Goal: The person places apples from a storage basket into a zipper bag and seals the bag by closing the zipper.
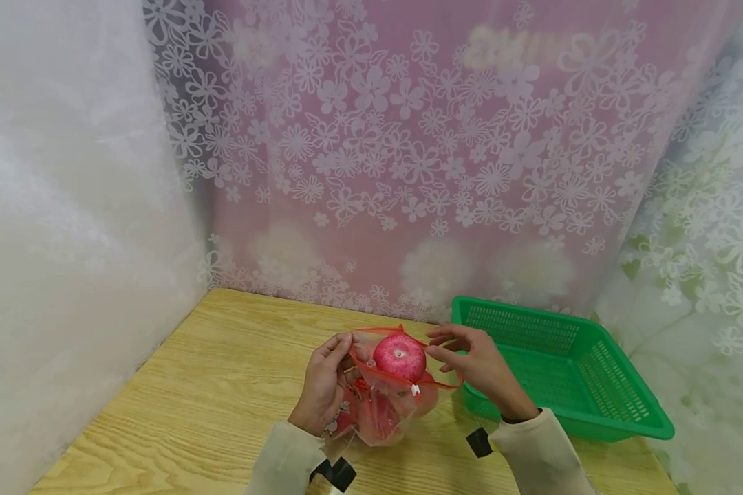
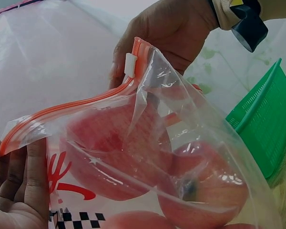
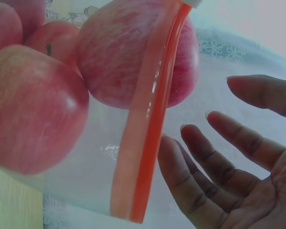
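Observation:
A clear zip bag (image 1: 380, 416) with a red-orange seal strip (image 2: 81, 101) and red print stands on the table, its mouth spread apart. Several red apples are inside it, and one apple (image 1: 399, 357) sits high in the opening. My left hand (image 1: 323, 381) pinches the left end of the bag's rim between thumb and fingers. At the other side of the mouth is my right hand (image 1: 479, 364), its fingers spread and holding nothing, fingertips close beside the seal strip. A white slider (image 2: 130, 65) sits on the strip.
A green plastic basket (image 1: 625, 430) with slotted walls stands right of the bag, close beside my right forearm. Under everything is a wood-grain table (image 1: 223, 371). Flower-patterned sheeting (image 1: 371, 172) rises behind the table and along both sides.

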`<state>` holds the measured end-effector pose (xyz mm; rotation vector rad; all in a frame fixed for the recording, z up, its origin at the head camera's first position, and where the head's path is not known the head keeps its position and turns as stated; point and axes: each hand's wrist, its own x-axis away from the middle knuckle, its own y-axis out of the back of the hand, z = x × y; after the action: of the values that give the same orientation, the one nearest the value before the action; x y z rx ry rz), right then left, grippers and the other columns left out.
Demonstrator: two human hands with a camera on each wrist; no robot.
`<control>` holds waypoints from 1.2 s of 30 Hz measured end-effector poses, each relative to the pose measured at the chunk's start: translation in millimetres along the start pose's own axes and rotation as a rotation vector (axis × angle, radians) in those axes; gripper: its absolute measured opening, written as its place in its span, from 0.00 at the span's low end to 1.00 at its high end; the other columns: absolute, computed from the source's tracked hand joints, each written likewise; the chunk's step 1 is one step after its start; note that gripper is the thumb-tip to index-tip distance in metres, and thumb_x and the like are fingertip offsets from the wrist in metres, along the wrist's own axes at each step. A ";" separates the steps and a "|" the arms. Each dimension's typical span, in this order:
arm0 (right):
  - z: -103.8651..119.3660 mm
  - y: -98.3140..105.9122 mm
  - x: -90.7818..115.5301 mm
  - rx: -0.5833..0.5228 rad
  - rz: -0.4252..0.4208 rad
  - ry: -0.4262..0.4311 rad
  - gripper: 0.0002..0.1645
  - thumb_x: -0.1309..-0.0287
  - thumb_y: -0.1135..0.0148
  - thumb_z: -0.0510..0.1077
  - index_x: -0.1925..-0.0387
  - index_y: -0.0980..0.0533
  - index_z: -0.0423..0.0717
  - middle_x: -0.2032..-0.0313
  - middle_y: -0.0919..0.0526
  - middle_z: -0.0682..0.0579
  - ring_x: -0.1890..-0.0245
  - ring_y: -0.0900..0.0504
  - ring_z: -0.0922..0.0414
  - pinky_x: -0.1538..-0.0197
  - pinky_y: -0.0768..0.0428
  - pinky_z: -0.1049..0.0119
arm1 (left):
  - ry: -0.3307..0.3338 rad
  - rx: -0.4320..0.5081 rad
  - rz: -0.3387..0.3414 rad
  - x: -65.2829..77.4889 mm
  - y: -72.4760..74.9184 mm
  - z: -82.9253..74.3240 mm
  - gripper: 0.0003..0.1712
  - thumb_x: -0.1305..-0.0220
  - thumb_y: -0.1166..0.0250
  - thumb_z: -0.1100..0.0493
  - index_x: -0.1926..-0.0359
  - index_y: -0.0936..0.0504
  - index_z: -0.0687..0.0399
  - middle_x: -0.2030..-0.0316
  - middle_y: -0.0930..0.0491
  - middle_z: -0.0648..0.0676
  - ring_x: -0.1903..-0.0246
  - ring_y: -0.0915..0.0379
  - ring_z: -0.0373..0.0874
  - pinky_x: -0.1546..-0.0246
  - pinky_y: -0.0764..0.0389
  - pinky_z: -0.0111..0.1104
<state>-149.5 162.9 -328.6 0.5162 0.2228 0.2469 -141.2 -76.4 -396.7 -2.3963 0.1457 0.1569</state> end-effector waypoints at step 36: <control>-0.3 -36.8 44.5 0.193 0.055 0.026 0.17 0.43 0.34 0.57 0.73 0.23 0.48 0.79 0.24 0.55 0.80 0.30 0.62 0.76 0.28 0.68 | -0.006 -0.003 0.001 1.1 -0.5 -0.7 0.11 0.26 0.48 0.59 0.64 0.20 0.53 0.75 0.17 0.48 0.72 0.18 0.36 0.68 0.17 0.28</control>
<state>-101.1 144.9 -354.2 0.7118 0.2596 0.2873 -140.0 -76.6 -396.1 -2.3984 0.1443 0.1647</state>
